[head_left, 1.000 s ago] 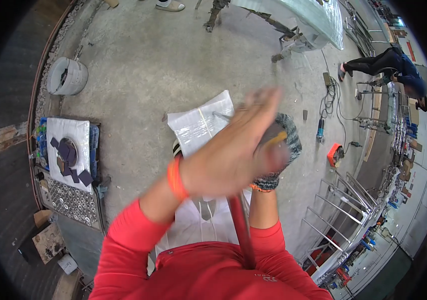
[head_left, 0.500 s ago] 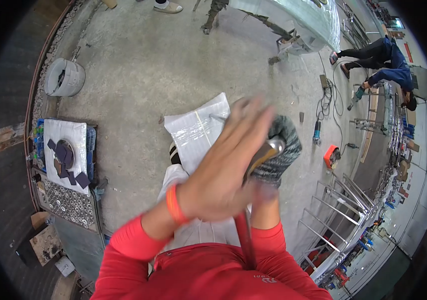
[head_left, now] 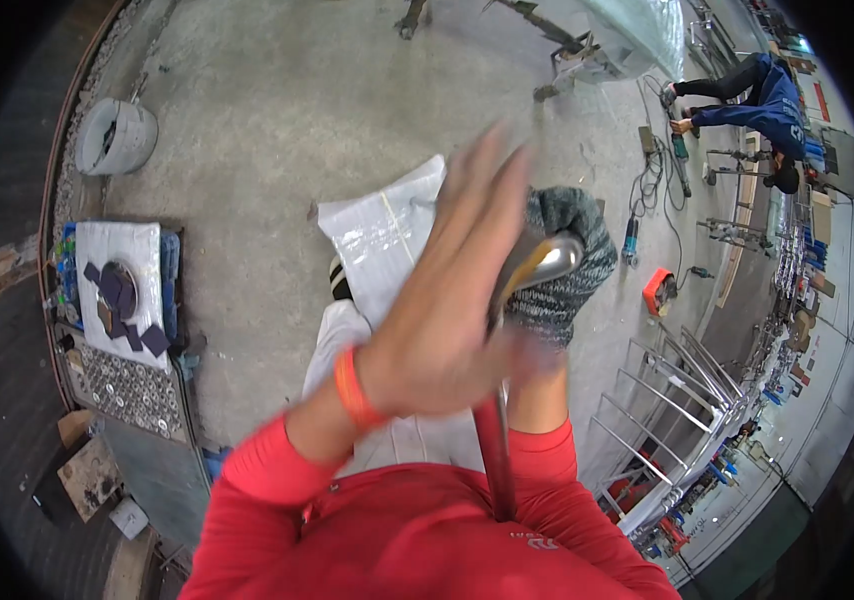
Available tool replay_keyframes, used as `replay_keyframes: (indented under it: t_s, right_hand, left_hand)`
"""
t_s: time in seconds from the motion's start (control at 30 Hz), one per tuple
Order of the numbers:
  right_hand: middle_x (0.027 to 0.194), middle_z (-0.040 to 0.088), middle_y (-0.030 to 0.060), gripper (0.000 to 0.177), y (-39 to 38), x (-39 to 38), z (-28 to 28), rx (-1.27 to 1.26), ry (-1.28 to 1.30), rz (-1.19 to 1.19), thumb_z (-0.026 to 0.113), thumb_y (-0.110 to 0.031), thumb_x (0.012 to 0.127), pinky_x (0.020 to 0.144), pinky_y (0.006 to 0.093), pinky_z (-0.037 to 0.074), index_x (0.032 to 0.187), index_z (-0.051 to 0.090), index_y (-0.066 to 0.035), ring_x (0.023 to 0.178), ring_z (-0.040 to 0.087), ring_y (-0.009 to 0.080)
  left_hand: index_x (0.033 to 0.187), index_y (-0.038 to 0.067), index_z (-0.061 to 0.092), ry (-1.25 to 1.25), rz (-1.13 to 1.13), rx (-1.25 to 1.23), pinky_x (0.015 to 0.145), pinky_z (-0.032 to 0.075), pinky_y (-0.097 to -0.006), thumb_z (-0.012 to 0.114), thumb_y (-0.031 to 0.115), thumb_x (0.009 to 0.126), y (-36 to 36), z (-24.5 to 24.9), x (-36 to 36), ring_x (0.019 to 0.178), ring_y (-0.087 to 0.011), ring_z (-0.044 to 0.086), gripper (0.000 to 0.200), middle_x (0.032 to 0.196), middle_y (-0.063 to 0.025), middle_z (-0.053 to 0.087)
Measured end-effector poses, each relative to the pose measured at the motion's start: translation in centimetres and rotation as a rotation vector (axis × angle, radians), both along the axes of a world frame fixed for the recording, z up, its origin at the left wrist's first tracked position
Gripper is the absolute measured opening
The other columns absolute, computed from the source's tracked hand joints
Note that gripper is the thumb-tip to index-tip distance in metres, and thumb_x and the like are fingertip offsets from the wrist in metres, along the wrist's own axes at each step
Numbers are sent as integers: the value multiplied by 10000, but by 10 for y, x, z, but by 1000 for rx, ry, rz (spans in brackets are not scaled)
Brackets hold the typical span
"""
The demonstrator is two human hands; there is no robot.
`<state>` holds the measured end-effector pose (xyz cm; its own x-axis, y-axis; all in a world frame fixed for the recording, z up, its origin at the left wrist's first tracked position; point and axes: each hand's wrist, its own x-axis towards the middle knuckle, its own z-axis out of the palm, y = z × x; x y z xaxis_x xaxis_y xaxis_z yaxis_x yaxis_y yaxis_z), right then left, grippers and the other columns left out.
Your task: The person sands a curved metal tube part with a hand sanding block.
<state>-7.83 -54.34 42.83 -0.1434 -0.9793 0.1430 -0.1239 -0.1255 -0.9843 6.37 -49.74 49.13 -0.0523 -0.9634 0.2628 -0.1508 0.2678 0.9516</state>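
My left hand [head_left: 437, 300], bare and with an orange band [head_left: 351, 388] at the wrist, is stretched flat with its fingers straight; its fingertips are blurred. It lies in front of my right hand [head_left: 572, 270], which wears a grey knitted glove. Against the glove is a shiny rounded metal piece [head_left: 552, 260] with a yellowish strip along its side. My gloved fingers curl around behind it, partly hidden. Below the hands a dark red bar [head_left: 492, 450] runs down towards my chest; whether it joins the metal piece is hidden.
A wrapped white packet [head_left: 372, 240] lies ahead of my legs. At left are a white bucket [head_left: 127, 140] and a bench with dark square pads [head_left: 119, 295] and many metal rings [head_left: 132, 390]. Metal frames [head_left: 662, 420] stand at right. Beyond, a person [head_left: 762, 105] bends over a power tool [head_left: 680, 150].
The metal piece has turned and shows more of its rounded side. Both hands have shifted slightly upward in view. The person at right bends lower, with the power tool nearer the floor.
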Motion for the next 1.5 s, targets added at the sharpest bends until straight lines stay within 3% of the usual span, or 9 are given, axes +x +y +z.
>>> replay_keyframes:
  t_s: [0.07,0.2,0.3,0.57,0.9,1.07,1.2,1.4,1.5]
  right_hand:
    - [808,679,59,174,-2,-5,3,-356,814,35,760,41,758,648,310,519,858,634,-25,710,632,136]
    - [900,702,71,178,2,-11,4,-130,318,145,762,4,781,649,336,537,912,643,-14,777,670,149]
    - [900,703,71,178,4,-8,6,-71,229,127,765,-3,782,647,336,537,910,643,-15,777,671,150]
    - [900,705,70,180,8,2,13,27,-16,83,774,-20,783,641,338,537,906,643,-17,777,673,152]
    - [805,676,61,186,-3,-11,-12,-45,-3,62,799,-66,774,627,319,513,863,645,-13,740,644,146]
    - [758,654,52,225,9,-14,-19,-202,236,83,820,-91,752,609,314,491,797,609,-24,671,611,151]
    - [764,655,51,241,19,-16,-33,-68,-15,21,824,-83,746,604,317,487,792,595,-27,662,598,146]
    - [678,626,60,206,2,7,-1,-27,-178,-48,788,28,717,583,308,493,711,595,-44,592,587,161]
    - [696,640,53,176,4,-13,-27,-171,370,39,784,-17,741,603,322,496,727,615,-63,595,595,215]
  left_hand:
    - [1516,-91,226,-11,-92,41,1216,114,-445,541,67,768,-24,1,6,1504,-409,154,827,1586,-296,214]
    - [1492,-113,266,-59,-256,77,1206,139,-461,638,501,836,-10,6,0,1488,-430,189,972,1564,-336,220]
    - [1494,-107,262,6,114,-126,1182,150,-472,443,997,588,29,-9,-19,1479,-460,167,1440,1543,-424,97]
    - [1513,-40,295,30,-398,65,1191,123,-495,609,808,725,-24,-1,13,1479,-468,171,1199,1564,-348,209]
    - [1520,-76,231,68,369,-164,1179,101,-550,485,921,695,49,-23,-43,1484,-489,103,1319,1563,-390,94]
    - [1434,-113,374,178,-408,72,1183,159,-540,655,644,828,-30,-6,7,1470,-490,165,1010,1531,-328,301]
    - [1486,-91,315,73,-407,47,1181,156,-528,578,724,823,-15,-3,6,1498,-439,130,1083,1589,-277,234]
    - [1522,-92,170,43,281,-85,1176,141,-532,562,827,759,55,-16,-42,1478,-514,79,1257,1567,-395,23]
    - [1502,-80,269,61,-117,16,1181,116,-533,592,785,771,8,-3,-3,1487,-492,75,1178,1570,-364,144]
